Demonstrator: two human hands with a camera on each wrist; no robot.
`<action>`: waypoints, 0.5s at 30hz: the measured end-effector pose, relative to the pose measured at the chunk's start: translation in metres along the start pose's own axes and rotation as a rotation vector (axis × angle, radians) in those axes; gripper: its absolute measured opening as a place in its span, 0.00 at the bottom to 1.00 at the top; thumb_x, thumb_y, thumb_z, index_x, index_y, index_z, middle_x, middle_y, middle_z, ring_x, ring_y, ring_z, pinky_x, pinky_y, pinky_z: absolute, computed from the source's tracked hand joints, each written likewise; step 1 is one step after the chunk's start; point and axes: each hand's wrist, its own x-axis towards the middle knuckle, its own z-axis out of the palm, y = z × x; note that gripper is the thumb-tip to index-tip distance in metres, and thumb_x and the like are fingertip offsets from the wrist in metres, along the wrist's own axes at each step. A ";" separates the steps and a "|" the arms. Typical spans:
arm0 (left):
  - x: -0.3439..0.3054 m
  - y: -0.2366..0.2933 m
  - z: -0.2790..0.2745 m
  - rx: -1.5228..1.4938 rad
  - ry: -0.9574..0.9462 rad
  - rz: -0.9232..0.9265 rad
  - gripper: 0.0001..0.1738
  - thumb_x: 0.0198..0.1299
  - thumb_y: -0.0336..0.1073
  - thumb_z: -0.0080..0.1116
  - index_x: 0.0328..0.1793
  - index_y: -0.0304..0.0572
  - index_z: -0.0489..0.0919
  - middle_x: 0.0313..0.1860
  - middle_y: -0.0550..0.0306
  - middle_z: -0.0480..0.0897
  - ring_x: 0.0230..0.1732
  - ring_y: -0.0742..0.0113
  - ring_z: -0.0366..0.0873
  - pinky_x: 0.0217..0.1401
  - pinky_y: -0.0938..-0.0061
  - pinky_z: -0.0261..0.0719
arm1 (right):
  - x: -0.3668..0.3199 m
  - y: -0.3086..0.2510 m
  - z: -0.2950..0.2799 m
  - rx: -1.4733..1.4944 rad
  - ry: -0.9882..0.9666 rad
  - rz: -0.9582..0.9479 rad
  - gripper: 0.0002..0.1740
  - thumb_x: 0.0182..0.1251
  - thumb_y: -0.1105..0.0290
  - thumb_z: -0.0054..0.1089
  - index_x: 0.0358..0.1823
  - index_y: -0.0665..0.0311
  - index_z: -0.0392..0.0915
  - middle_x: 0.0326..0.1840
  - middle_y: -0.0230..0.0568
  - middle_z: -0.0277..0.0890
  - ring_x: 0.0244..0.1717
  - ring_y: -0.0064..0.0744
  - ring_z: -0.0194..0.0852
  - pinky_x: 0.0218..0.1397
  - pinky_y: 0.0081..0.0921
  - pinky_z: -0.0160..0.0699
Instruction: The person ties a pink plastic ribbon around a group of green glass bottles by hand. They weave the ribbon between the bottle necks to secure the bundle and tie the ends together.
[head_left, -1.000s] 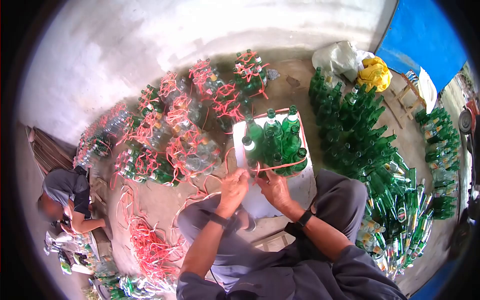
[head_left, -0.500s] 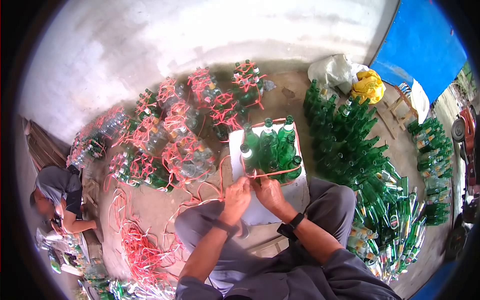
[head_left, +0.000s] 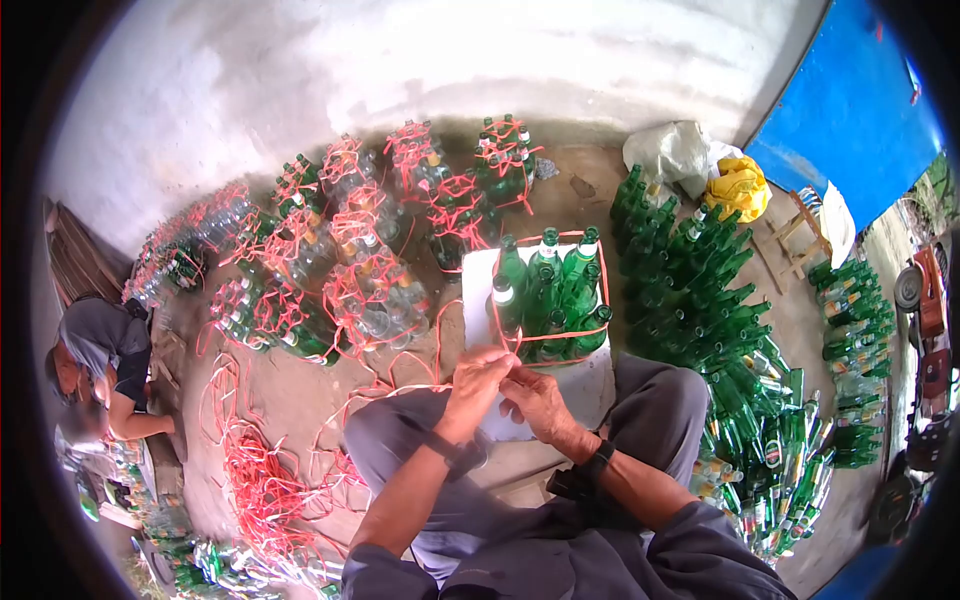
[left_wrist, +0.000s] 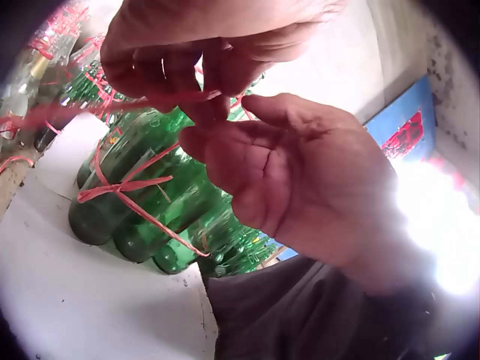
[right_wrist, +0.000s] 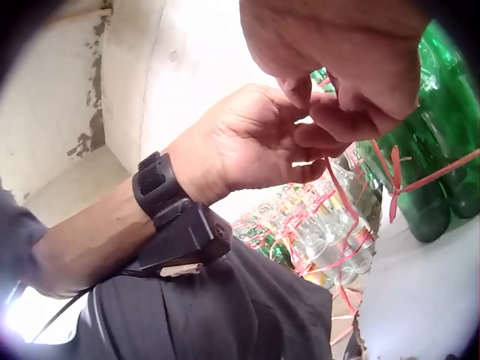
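Green glass bottles stand in a group on a white block, bound round by a red strap with a knot low on the near side. My left hand pinches another red strap just in front of the bottles; it trails down and left from the fingers. My right hand meets the left one at the fingertips, its fingers bent and palm facing the left wrist camera. Whether it grips the strap end, I cannot tell.
Strapped bundles of bottles stand at left, near a tangled heap of red strap. Loose green bottles crowd the right side, some lying down. A person bends at far left. A wooden stool stands at back right.
Both hands have come back from the bundle's near side toward my body and lifted off the bottles' strap. The right hand has turned, its fingers now meeting the left hand's fingertips.
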 end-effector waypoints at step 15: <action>0.022 -0.004 0.018 -0.013 0.164 0.099 0.27 0.64 0.38 0.69 0.65 0.37 0.72 0.34 0.58 0.82 0.28 0.74 0.79 0.28 0.78 0.77 | 0.009 0.022 0.005 -0.462 -0.009 -0.310 0.12 0.73 0.71 0.53 0.34 0.69 0.83 0.20 0.37 0.79 0.24 0.21 0.76 0.29 0.26 0.75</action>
